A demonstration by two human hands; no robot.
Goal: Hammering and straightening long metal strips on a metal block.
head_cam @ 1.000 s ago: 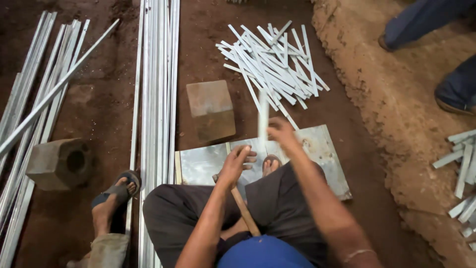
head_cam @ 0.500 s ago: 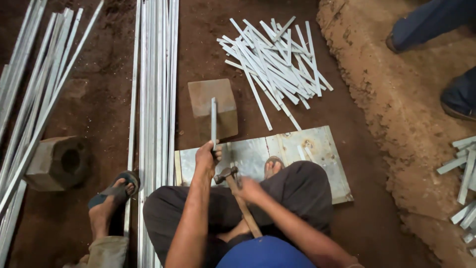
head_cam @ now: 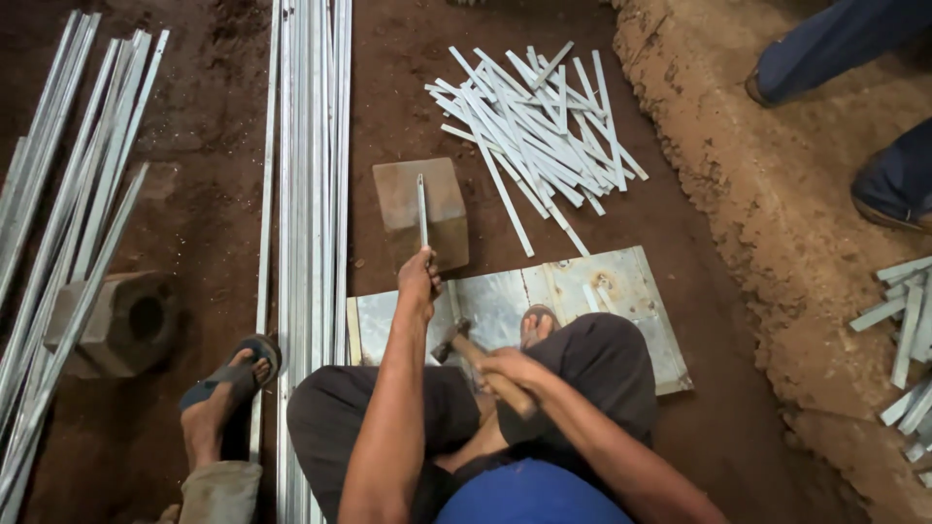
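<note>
My left hand (head_cam: 419,279) grips the near end of a short grey metal strip (head_cam: 422,209), whose far end rests on top of a rusty steel block (head_cam: 419,209). My right hand (head_cam: 515,374) holds the wooden handle of a hammer (head_cam: 464,345), its head low over a flat metal sheet (head_cam: 621,291) on the dirt floor. I sit behind the sheet with my knees apart and one sandalled foot (head_cam: 537,325) on it.
A pile of short cut metal strips (head_cam: 534,126) lies beyond the block. Long metal bars (head_cam: 311,175) run along the floor at left, more (head_cam: 68,223) at far left beside a hollow block (head_cam: 116,320). Another person's shoes (head_cam: 888,194) stand at right.
My left hand moved the strip from upright over the sheet onto the steel block. My right hand took up the hammer and brought it over the sheet.
</note>
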